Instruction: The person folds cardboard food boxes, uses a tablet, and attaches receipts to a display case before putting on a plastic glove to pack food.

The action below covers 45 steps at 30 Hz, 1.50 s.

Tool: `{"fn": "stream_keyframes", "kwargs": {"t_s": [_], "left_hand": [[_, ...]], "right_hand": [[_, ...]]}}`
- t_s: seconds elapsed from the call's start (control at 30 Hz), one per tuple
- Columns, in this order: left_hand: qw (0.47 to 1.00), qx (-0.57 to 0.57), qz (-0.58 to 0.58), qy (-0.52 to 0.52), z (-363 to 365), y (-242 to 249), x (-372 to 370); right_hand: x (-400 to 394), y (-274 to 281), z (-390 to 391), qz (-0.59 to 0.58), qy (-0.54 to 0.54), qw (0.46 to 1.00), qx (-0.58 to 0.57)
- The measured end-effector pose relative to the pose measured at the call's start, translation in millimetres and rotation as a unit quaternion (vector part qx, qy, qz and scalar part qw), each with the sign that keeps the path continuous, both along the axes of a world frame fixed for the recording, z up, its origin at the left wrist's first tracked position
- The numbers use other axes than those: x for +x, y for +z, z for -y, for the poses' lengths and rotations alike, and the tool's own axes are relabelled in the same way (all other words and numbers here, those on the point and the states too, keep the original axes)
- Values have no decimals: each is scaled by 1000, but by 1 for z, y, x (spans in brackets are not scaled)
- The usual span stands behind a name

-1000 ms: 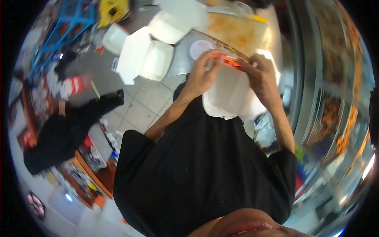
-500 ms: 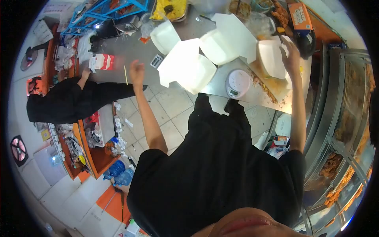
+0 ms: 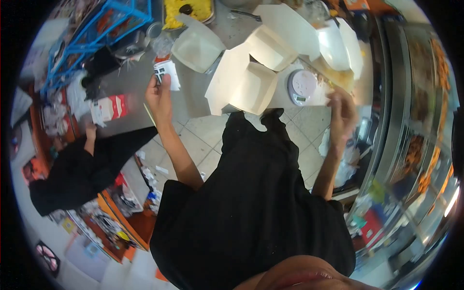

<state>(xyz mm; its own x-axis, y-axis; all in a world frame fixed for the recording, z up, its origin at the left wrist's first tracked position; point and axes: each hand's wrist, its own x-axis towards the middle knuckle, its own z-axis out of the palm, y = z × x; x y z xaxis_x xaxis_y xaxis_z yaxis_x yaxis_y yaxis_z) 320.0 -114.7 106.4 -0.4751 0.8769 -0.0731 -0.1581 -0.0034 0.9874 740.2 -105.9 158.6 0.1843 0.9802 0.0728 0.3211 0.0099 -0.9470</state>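
Observation:
My left hand [image 3: 160,99] grips a small white paper slip [image 3: 169,77] with black print, held up over the steel table. My right hand [image 3: 342,113] hangs off the table's front edge, right of a round pinkish-white kitchen scale [image 3: 303,83]. Its fingers are loosely bent and apart, somewhat blurred, with nothing visible in them. Open white takeaway boxes stand between and beyond my hands: a front box [image 3: 262,92], a middle box [image 3: 271,46], a left box [image 3: 198,48] and a right box [image 3: 333,48]. Their visible insides show no food.
A tray of yellow food [image 3: 174,17] stands at the back, beside a blue rack [image 3: 104,36]. At left, another person's hand [image 3: 91,131] is near a red-and-white carton [image 3: 108,108]. A glass display case [image 3: 415,121] with fried food runs along the right.
My left hand has taken the slip from the table and lifted it. My right hand has let go of the right box and come back toward me. The camera view has shifted.

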Motion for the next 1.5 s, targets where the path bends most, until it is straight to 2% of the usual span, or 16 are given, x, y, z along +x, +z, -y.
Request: {"fn": "stream_keyframes", "kwargs": {"t_s": [0.13, 0.2, 0.43, 0.57, 0.67, 0.87, 0.93, 1.07, 1.13, 1.17, 1.27, 1.3, 1.33, 1.4, 1.43, 1.5], "left_hand": [[974, 68, -17, -217, -15, 79, 79], [945, 78, -15, -319, -18, 108, 122], [841, 162, 16, -516, -8, 140, 259], [717, 171, 76, -671, 30, 137, 379], [626, 182, 139, -745, 66, 135, 459], [536, 149, 147, -818, 117, 140, 586], [527, 174, 130, -822, 134, 144, 618], [521, 117, 117, -837, 138, 149, 667], [569, 175, 30, -803, 134, 143, 695], [597, 135, 42, -790, 131, 134, 706], [577, 72, 104, -807, 107, 118, 751], [532, 82, 137, -832, 95, 113, 768], [569, 46, 167, -804, 100, 125, 782], [565, 16, 186, -804, 86, 125, 810], [561, 18, 191, -805, 77, 125, 825], [612, 79, 136, -775, 65, 123, 855]], "right_hand": [[-79, 58, 5, -80, 183, 973, 117], [-87, 86, 3, -54, 194, 968, 152], [6, 98, 72, 11, 61, 978, 201], [96, 87, 156, -176, -53, 963, 198], [154, 87, 212, -248, -124, 947, 164], [242, 90, 286, -209, -252, 927, 181], [266, 93, 300, -206, -285, 920, 174], [310, 84, 302, -183, -305, 909, 217], [330, 83, 295, -162, -317, 902, 243], [337, 86, 290, -152, -325, 901, 244], [370, 92, 285, -214, -319, 902, 197], [387, 85, 283, -160, -298, 910, 241], [402, 80, 280, -104, -273, 913, 283], [427, 76, 279, -113, -267, 910, 296], [439, 77, 277, -65, -259, 918, 294], [462, 79, 274, 7, -243, 926, 289]]}}
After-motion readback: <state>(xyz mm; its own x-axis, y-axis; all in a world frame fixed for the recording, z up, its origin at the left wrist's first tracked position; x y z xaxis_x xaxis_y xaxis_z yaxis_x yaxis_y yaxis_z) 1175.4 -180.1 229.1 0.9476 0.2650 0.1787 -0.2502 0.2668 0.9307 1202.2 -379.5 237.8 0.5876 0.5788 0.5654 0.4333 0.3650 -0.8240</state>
